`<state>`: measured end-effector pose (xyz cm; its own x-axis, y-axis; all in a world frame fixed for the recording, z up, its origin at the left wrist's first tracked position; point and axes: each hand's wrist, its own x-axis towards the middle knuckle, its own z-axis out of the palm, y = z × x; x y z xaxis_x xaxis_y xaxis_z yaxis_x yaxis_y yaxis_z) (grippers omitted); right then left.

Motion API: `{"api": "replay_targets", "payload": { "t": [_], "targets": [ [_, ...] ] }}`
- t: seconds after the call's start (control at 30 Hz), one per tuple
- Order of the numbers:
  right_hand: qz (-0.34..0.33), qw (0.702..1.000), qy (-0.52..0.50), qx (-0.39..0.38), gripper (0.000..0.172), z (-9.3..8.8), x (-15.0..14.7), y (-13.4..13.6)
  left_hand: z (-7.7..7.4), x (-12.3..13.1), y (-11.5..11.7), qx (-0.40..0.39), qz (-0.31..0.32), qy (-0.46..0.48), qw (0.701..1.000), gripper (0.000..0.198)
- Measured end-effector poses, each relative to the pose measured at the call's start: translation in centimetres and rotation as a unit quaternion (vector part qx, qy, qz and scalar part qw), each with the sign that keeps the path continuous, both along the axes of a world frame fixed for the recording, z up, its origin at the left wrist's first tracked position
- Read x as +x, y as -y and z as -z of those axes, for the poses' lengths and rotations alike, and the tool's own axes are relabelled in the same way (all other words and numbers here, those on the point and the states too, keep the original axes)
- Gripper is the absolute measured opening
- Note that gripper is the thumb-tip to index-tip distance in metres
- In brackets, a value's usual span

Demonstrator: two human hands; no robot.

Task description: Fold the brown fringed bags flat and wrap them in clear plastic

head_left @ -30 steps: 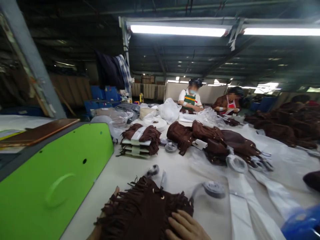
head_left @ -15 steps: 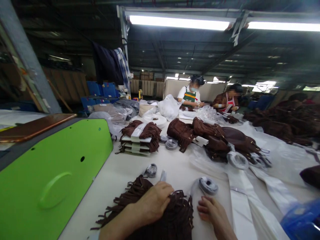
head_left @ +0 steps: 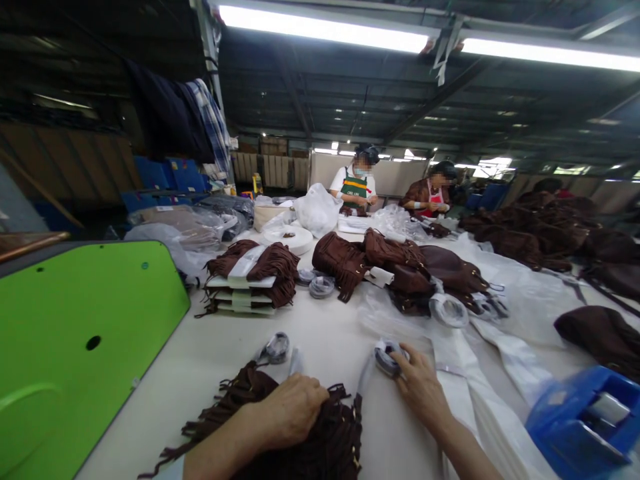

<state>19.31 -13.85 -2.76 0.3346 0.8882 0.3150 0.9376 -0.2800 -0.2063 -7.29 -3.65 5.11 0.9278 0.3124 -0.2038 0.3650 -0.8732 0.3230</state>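
Note:
A dark brown fringed bag (head_left: pixel 320 443) lies on the white table at the near edge, partly hidden under my left forearm. My left hand (head_left: pixel 293 410) is closed on the bag's top, its fingertips mostly out of sight. Behind it a short piece of clear plastic (head_left: pixel 296 361) sticks up. To the right, my right hand (head_left: pixel 419 381) grips the edge of a plastic-wrapped coiled strap (head_left: pixel 385 359), thumb and fingers against it. A wrapped band runs from this coil down to the bag. Another wrapped coil (head_left: pixel 276 348) lies at the bag's upper left.
A green panel (head_left: pixel 100 313) stands at left. Further back are a stack of brown fringed pieces (head_left: pixel 255 273), several brown bags (head_left: pixel 400 267) and a white tape roll (head_left: pixel 290 240). A blue tape dispenser (head_left: pixel 580 427) sits at right by white strips (head_left: pixel 480 400). Two people work across the table.
My right hand has moved up and forward onto the coiled strap, which is now tilted. My left hand stays on the bag. The whole view has swung rightward.

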Motion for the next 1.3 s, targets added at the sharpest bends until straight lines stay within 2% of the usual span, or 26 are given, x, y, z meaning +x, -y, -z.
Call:
{"api": "replay_targets", "payload": {
  "t": [0.13,0.3,0.37,0.57,0.63,0.8,0.93,1.07,1.2,1.3],
  "targets": [
    [-0.016,0.998,-0.049,-0.019,0.041,-0.2,0.6,-0.1,0.2,-0.3,0.1,-0.048,-0.008,0.026,0.998,0.029],
    [0.008,0.991,-0.133,-0.028,0.045,-0.1,0.4,-0.2,0.8,0.6,0.5,-0.081,-0.015,0.073,0.994,0.030],
    [0.013,0.988,-0.153,-0.029,0.039,-0.3,0.4,-0.4,1.1,1.2,0.6,-0.098,-0.017,0.089,0.991,0.031],
    [0.008,0.987,-0.159,-0.005,0.023,-0.8,0.7,-0.7,1.5,3.0,0.6,-0.105,-0.077,0.116,0.985,0.026],
    [0.006,0.987,-0.158,0.017,0.020,-1.0,0.8,-0.6,1.5,3.5,0.7,-0.112,-0.084,0.111,0.984,0.025],
    [-0.019,0.976,-0.174,0.129,0.015,-1.8,0.9,-0.1,1.5,4.6,1.1,-0.134,-0.112,0.117,0.978,0.028],
    [-0.031,0.975,-0.122,0.183,0.015,-3.0,0.6,-0.2,0.9,5.3,1.3,-0.177,-0.127,0.145,0.965,0.032],
    [-0.053,0.975,-0.037,0.214,0.015,-4.5,0.1,-0.7,0.4,5.8,0.9,-0.259,-0.147,0.183,0.937,0.034],
    [-0.075,0.972,0.024,0.223,0.016,-6.1,-0.6,-1.1,0.8,6.1,0.0,-0.303,-0.207,0.230,0.901,0.046],
    [-0.083,0.967,0.053,0.235,0.016,-6.9,-1.2,-1.4,1.3,6.6,-0.8,-0.328,-0.223,0.272,0.876,0.053]
  ]
}}
